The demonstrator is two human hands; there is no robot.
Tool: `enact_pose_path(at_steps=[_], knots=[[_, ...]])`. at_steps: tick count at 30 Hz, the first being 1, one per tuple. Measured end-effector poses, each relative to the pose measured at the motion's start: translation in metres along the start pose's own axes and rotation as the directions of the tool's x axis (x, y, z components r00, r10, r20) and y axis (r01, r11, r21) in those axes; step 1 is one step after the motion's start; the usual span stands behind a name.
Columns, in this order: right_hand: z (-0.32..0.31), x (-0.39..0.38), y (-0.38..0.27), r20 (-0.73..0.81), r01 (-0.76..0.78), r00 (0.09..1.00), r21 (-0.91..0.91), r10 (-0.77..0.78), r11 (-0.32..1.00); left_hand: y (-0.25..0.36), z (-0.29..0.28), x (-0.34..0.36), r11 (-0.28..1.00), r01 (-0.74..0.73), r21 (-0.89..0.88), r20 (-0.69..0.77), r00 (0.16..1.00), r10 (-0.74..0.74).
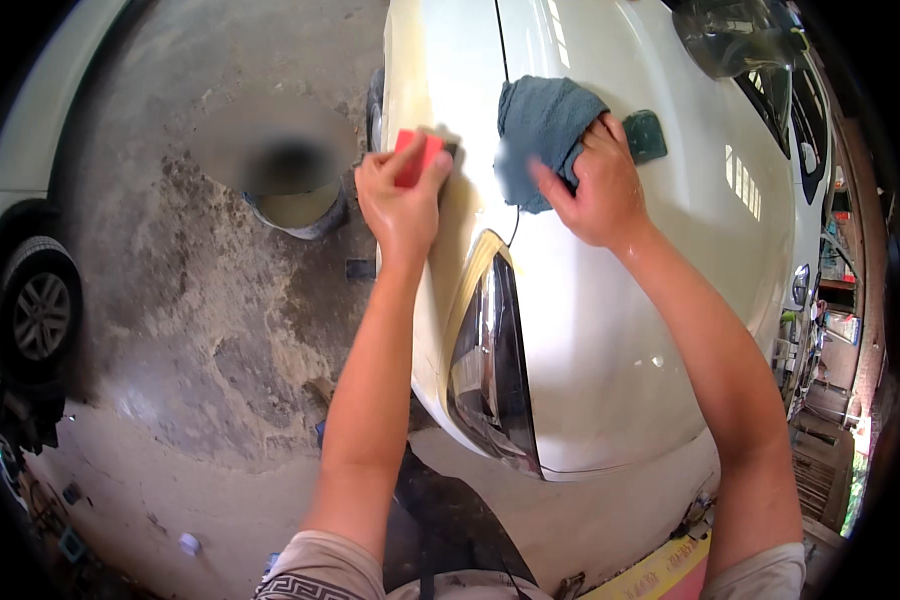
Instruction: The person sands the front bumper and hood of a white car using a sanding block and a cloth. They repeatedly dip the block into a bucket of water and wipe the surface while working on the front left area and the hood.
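Observation:
My left hand (400, 205) grips a red block (420, 155) with a dark side against the white fender, along a beige, matte strip (455, 205). My right hand (605, 195) is closed on a crumpled grey-blue cloth (540, 130) lying over the white car's bonnet (620, 340). Just right of the cloth, a dark green flat pad (647, 135) rests on the paint. Below my hands, the headlight (495, 370) is edged with yellowish masking tape (485, 255).
A bucket (290, 215) of cloudy liquid, partly blurred, stands on the stained concrete floor (190, 320) to the left. Another car's wheel (40, 315) is at the far left. A side mirror (730, 30) juts out at the upper right. Wooden clutter (835, 400) lines the right edge.

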State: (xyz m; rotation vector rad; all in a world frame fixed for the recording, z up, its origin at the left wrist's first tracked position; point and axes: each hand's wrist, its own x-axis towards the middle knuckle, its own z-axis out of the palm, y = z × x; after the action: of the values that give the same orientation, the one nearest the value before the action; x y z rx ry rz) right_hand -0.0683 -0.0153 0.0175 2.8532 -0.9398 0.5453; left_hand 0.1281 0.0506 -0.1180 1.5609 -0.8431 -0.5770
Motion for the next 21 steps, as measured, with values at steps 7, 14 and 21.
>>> enact_pose_path(at_steps=[7, 14, 21], knots=[[0.0, -0.006, 0.002, 0.007, -0.018, 1.0, 0.005, 0.018, 1.0, 0.0, -0.019, -0.103, 0.996, 0.074, 0.043, 0.041, 0.996, -0.076], [0.004, 0.0, 0.0, 0.009, -0.012, 1.0, 0.019, 0.011, 1.0, -0.006, -0.002, 0.013, 0.996, 0.078, -0.043, -0.017, 0.997, -0.079], [-0.002, -0.003, 0.001, 0.021, -0.027, 0.999, 0.037, 0.026, 0.999, 0.0, -0.023, -0.105, 0.996, 0.059, 0.061, 0.034, 0.998, -0.061]])
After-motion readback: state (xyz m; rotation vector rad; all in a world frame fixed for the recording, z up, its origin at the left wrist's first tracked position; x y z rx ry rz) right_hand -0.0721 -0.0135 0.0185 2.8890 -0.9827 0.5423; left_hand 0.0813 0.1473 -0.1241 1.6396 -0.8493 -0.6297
